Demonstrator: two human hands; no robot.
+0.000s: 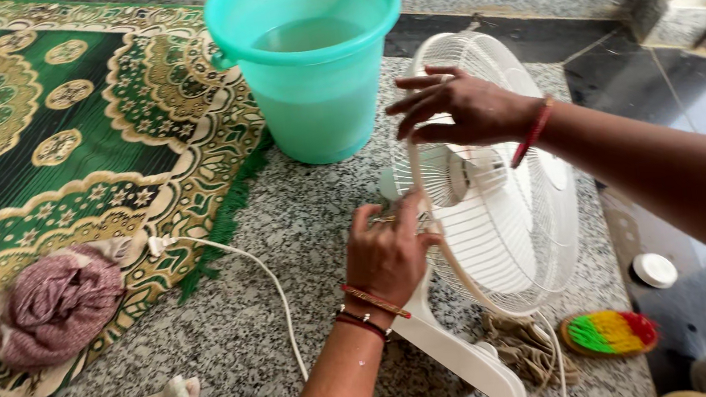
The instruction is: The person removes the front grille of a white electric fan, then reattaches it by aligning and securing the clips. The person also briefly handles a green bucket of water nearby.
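Left hand (388,252): gripping the lower rim of the white fan guard (514,232), fingers closed on the wire. Fan lying tilted on the granite floor (303,231), between both hands. Right hand (463,107): resting on the upper rim, fingers spread apart. Behind the right hand: teal bucket (309,60). Below it: coloured brush (610,333).
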